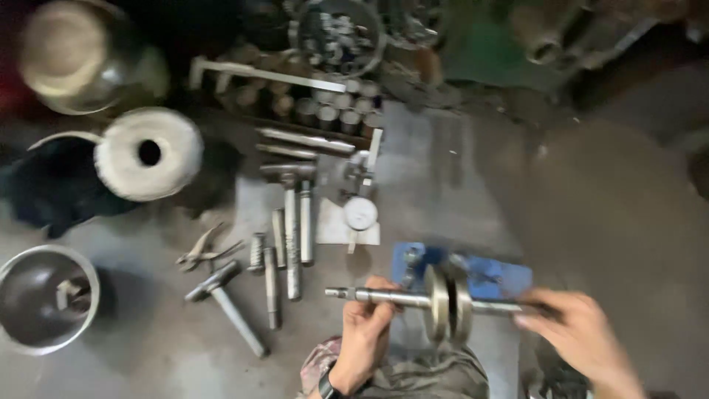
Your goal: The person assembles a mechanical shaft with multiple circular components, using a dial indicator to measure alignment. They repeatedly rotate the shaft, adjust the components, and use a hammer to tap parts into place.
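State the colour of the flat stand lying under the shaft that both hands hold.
Blue. The stand shows best in the head view, behind the metal shaft.

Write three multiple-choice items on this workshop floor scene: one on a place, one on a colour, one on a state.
1. Where does the dial gauge lie?
A. beyond the shaft, beside the row of rods
B. inside the steel bowl
C. on the person's knee

2. What colour is the stand behind the shaft's twin discs?
A. red
B. blue
C. yellow

3. How is the shaft held?
A. left hand alone
B. lying free on the floor
C. one hand at each end

Answers: 1 A, it rests on a pale sheet right of the rods. 2 B, blue shows both sides of the discs. 3 C, the left hand grips one end, the right hand the other.
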